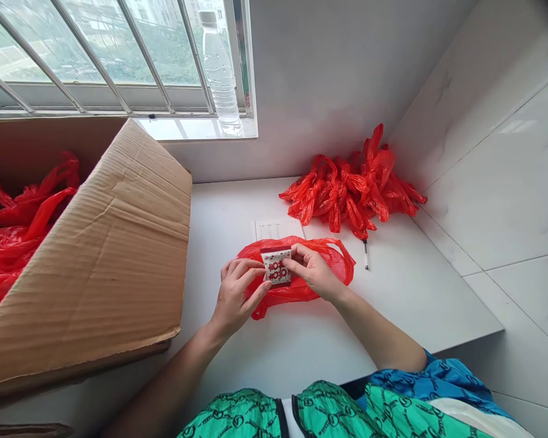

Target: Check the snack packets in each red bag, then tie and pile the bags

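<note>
My left hand [237, 295] and my right hand [313, 271] both pinch a small white and red printed packet [276, 266] from either side. The packet is held just above a flat red plastic bag [296, 291] that lies on the white counter [393, 286]. Fingers of both hands are closed on the packet's edges. A white sheet of paper [278, 229] sticks out from under the bag's far edge.
A pile of knotted red plastic bags [351, 191] lies in the far corner against the wall. A pen [366, 253] rests right of the flat bag. A large open cardboard box [100, 255] with red bags inside stands at left. A plastic bottle [220, 70] stands on the windowsill.
</note>
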The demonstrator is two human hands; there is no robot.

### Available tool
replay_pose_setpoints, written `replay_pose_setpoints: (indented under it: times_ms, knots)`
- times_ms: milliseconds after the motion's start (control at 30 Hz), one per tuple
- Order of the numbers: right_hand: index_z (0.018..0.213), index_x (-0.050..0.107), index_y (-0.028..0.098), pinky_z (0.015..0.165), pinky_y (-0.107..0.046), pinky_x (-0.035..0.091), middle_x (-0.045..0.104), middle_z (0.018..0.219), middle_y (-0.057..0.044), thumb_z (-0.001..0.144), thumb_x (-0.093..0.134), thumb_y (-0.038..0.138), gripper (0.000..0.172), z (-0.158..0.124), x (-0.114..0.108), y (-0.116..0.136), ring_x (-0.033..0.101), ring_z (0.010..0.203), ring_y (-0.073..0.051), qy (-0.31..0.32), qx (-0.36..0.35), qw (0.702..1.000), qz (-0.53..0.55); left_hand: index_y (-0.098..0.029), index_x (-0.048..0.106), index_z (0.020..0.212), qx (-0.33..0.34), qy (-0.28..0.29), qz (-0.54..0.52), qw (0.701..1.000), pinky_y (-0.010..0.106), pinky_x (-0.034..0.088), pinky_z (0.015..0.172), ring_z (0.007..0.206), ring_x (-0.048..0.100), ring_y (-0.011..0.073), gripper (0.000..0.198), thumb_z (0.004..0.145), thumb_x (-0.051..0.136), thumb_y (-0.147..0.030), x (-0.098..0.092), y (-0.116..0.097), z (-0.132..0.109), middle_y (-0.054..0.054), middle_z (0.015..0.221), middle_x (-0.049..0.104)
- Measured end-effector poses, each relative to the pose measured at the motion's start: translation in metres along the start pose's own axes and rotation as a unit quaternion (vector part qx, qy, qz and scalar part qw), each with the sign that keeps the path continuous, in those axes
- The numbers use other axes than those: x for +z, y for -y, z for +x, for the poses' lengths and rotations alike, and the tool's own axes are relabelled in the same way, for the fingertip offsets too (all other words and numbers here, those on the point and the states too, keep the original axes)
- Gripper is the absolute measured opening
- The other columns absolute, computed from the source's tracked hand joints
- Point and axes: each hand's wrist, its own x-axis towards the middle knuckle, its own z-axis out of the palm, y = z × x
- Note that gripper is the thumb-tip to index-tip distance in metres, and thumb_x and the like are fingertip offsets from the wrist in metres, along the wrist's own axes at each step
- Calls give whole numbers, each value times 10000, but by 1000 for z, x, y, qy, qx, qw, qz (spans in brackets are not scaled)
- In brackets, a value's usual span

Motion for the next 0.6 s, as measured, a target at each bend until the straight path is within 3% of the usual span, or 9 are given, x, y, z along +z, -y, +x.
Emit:
replay_pose_setpoints:
  times_ms: [100, 233, 400, 600]
  knots:
    - [1027, 596, 226, 923, -370, 534, 694, 1059, -41, 882, 648, 474, 292, -1, 2, 3, 665, 1029, -210, 18, 4, 1000, -17, -222, 632, 885, -23, -10, -19, 1000, 392, 379, 988, 1015, 585, 199, 176, 972, 517, -322, -1, 2, 1, 34, 1021, 676]
    - [1124, 595, 236, 896, -348, 532, 675, 1136, -51, 873, 652, 505, 373, -2, 1, 7, 650, 1055, -206, 17, 13, 999, -46, -235, 639, 875, 15, 35, -15, 999, 420, 315, 1067, 1019, 595, 185, 165, 969, 526, -310, -5, 3, 3, 16, 1030, 689]
    - [805, 616, 198, 671, -280, 477, 614, 751, 17, 843, 678, 535, 344, -3, 0, 2, 585, 706, -143, 13, 18, 996, -90, -232, 639, 841, 4, 59, -59, 996, 408, 315, 1062, 1032, 596, 182, 192, 970, 530, -324, -7, -1, 4, 10, 1038, 691]
    - [764, 574, 191, 588, -252, 405, 543, 687, 38, 818, 709, 529, 368, -1, -1, -1, 505, 620, -111, 31, 47, 998, -2, -214, 603, 775, -79, 34, -147, 985, 368, 389, 978, 985, 607, 184, 306, 998, 447, -354, -9, 0, 5, 22, 995, 697]
